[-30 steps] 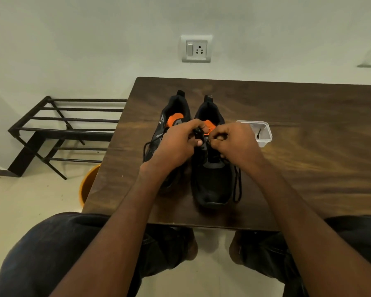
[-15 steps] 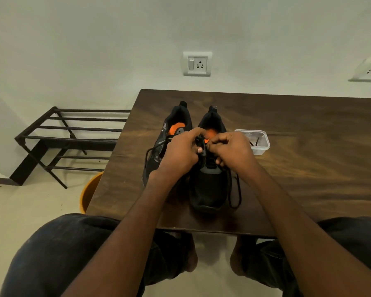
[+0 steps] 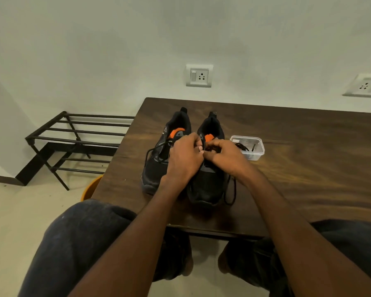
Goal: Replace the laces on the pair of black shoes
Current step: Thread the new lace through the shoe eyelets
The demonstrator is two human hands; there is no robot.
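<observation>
Both hands pinching rt shoe lace

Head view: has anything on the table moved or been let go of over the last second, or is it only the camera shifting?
Mostly the camera tilted up. Both hands stayed on the lace at the top of the right shoe: left hand and right hand still pinch it, fingertips close together. Nothing was let go. The left shoe, the lace loop beside the right shoe and the plastic container kept their places.

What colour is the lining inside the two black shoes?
Orange inner lining inside the black shoes, clearest in the head view.
</observation>
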